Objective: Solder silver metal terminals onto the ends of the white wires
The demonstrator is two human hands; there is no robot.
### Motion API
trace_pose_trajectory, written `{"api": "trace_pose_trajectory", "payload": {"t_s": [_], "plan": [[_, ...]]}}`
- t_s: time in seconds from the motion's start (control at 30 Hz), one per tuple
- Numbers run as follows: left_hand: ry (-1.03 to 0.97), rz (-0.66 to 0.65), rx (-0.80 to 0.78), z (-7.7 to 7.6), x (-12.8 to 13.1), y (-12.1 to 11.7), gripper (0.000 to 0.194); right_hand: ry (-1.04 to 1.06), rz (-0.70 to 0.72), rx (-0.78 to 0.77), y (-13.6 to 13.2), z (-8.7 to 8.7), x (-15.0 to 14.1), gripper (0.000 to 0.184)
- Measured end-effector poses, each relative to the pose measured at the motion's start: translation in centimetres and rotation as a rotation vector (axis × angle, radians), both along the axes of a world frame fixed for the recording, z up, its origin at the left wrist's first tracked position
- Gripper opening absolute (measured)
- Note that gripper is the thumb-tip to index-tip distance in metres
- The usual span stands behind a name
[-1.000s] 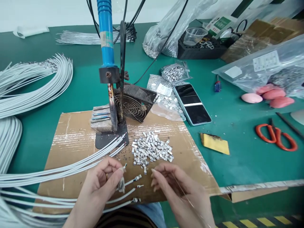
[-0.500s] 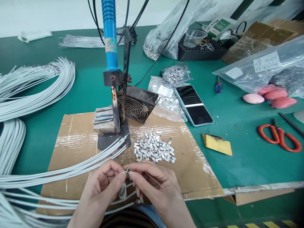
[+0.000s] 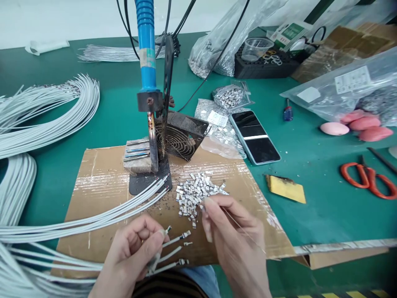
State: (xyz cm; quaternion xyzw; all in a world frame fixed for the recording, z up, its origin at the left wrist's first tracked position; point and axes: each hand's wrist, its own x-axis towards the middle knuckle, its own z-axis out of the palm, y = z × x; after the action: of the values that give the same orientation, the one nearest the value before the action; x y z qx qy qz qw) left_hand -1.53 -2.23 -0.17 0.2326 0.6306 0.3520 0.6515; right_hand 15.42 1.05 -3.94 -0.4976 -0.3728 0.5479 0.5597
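My left hand (image 3: pixel 136 246) is closed in a pinch on a white cable, whose stripped tip (image 3: pixel 168 229) pokes out past the thumb. Beneath it, several white cables with small metal-and-white connectors (image 3: pixel 182 236) at their ends reach out over the cardboard. My right hand (image 3: pixel 234 234) is at the near right edge of a pile of small white connectors (image 3: pixel 198 192), thumb and forefinger together. A thin solder-like wire (image 3: pixel 238 225) runs through its grip and trails toward the wrist. Whether a connector is also between its fingertips is unclear.
A blue soldering iron (image 3: pixel 146 62) stands clamped upright beside a small black fan (image 3: pixel 182 136). Cable bundles (image 3: pixel 49 124) lie at the left. A phone (image 3: pixel 256 138), a yellow sponge (image 3: pixel 287 189) and red-handled scissors (image 3: pixel 369 178) are at the right, with plastic bags behind.
My right hand has moved from beside my left hand, up and right to the connector pile, with the thin wire. My left hand stays low, still pinching the cable. The view has shifted slightly.
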Motion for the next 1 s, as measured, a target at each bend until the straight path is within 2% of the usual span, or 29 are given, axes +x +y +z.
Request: {"api": "trace_pose_trajectory", "payload": {"t_s": [0.07, 0.17, 0.23, 0.33, 0.4, 0.5, 0.53, 0.57, 0.6, 0.63, 0.7, 0.8, 0.87, 1.0], "plan": [[-0.027, 0.014, -0.014, 0.1, -0.1, 0.1, 0.054, 0.182, 0.179, -0.155, 0.3, -0.1, 0.3, 0.018], [-0.049, 0.041, 0.001, 0.3, -0.2, 0.2, 0.051, 0.307, 0.385, -0.323, 0.3, -0.3, -0.1, 0.021], [-0.048, 0.04, 0.003, 0.4, -0.2, 0.2, 0.053, 0.338, 0.432, -0.36, 0.1, -0.4, -0.7, 0.026], [-0.048, 0.018, -0.008, 0.4, -0.2, 0.1, 0.056, 0.289, 0.43, -0.324, -0.3, -0.8, -1.4, 0.03], [-0.043, 0.003, -0.018, 0.3, -0.1, 0.0, 0.057, 0.141, 0.367, -0.183, -0.5, -0.9, -1.7, 0.024], [-0.037, -0.005, -0.033, 0.2, 0.0, -0.1, 0.056, -0.286, 0.249, 0.249, -0.6, -0.8, -1.5, 0.012], [-0.033, -0.002, -0.034, 0.2, 0.0, -0.1, 0.056, -0.411, 0.204, 0.398, -0.6, -0.7, -1.4, 0.014], [-0.024, 0.002, -0.029, 0.3, 0.0, -0.1, 0.056, -0.489, 0.157, 0.497, -0.6, -0.6, -1.2, 0.016], [-0.012, 0.006, -0.015, 0.3, 0.0, -0.1, 0.057, -0.514, 0.099, 0.528, -0.5, -0.4, -1.0, 0.017], [0.005, 0.009, 0.001, 0.4, 0.0, -0.1, 0.057, -0.49, 0.046, 0.487, -0.4, -0.3, -0.8, 0.016], [0.034, 0.02, 0.029, 0.5, 0.1, -0.1, 0.057, -0.351, 0.028, 0.257, -0.2, 0.0, -0.4, 0.012], [0.038, 0.055, 0.039, 0.6, 0.1, -0.1, 0.056, -0.102, 0.254, -0.056, -0.2, 0.2, -0.3, 0.014], [0.027, 0.081, 0.054, 0.6, 0.3, -0.1, 0.056, 0.023, 0.368, -0.102, -0.3, 0.2, -0.6, 0.012], [0.03, 0.107, 0.071, 0.6, 0.6, -0.1, 0.055, 0.107, 0.355, -0.037, -0.8, 0.1, -1.2, 0.009]]}}
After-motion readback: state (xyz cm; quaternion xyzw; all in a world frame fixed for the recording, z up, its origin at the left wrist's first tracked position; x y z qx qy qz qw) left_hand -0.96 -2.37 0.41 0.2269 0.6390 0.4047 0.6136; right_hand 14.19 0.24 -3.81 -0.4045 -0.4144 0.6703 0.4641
